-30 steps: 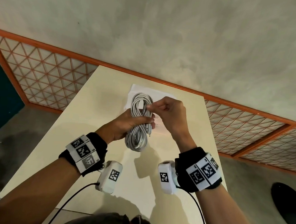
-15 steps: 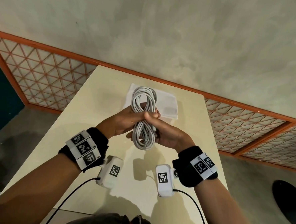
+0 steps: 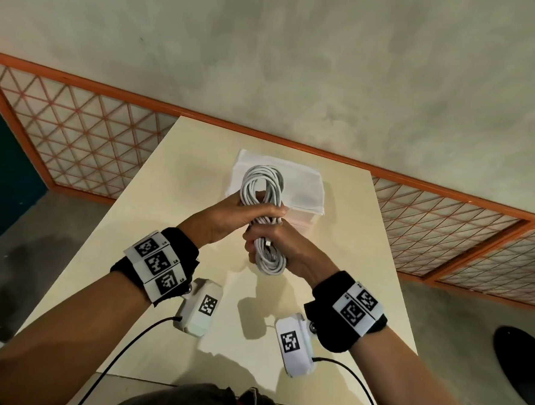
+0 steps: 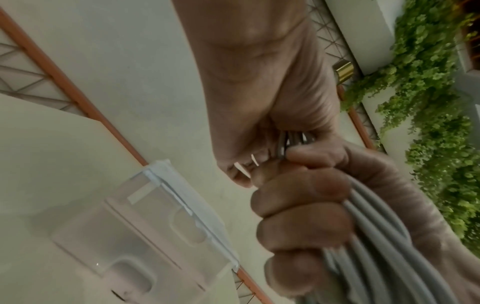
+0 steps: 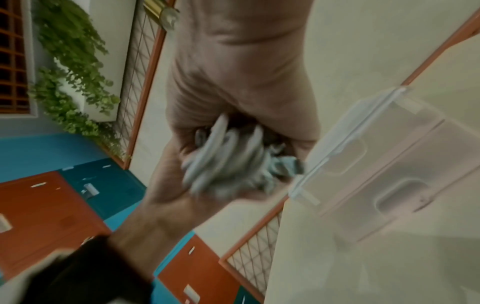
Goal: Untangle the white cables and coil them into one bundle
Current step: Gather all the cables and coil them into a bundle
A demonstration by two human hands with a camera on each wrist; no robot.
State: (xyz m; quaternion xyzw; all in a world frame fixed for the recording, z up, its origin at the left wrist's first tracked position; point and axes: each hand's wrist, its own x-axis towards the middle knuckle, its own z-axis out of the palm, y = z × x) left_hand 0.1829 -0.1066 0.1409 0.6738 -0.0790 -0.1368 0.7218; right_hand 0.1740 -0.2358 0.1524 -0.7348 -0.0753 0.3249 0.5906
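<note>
A coil of white cable is held upright above the cream table. My left hand grips its waist from the left. Just below, my right hand wraps the lower half, where a plug end shows between the strands. The bottom loop hangs free. In the left wrist view, my left hand clamps the strands, and the right hand's fingers curl round the cable. The blurred right wrist view shows my right hand round the cable.
A clear plastic box with a white sheet over it sits on the table just behind the coil, also in the wrist views as the box and the box. An orange lattice railing runs past the table's far edge.
My right hand left the cable end it pinched at the coil's right side, dropped below the left hand and closed round the lower half. The coil moved slightly farther from me.
</note>
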